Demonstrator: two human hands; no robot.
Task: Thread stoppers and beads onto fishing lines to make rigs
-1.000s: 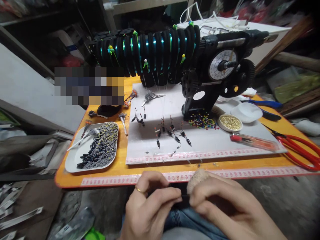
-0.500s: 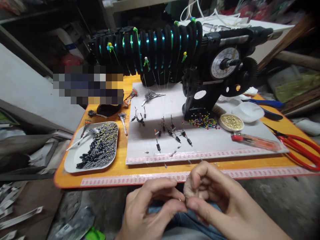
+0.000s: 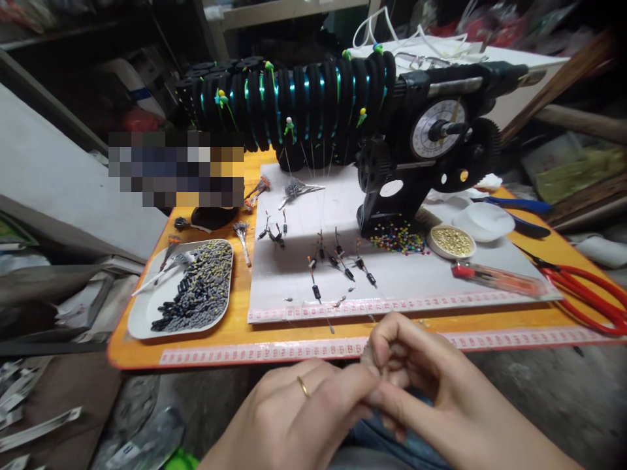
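Over my lap, just below the table's front edge, my two hands meet fingertip to fingertip. My left hand, with a gold ring on one finger, is closed in a pinch, and its back hides most of the fingertips. My right hand is also pinched, thumb against curled fingers; whatever sits between them is too small or covered to make out. A pink-and-white measuring strip runs along the table edge right behind them. Beyond it, several small black cylinders on fine line lie on a white board.
A black geared machine with a dial carries line-wound black rings at the back. Left stands a white tray of small grey and black pieces. Right are coloured-head pins, a dish of gold bits, a cutter and red-handled scissors.
My left hand has turned over and moved right against my right fingers, so its back and ring now show. A tiny gold-coloured bit seen earlier at its fingertips is now hidden.
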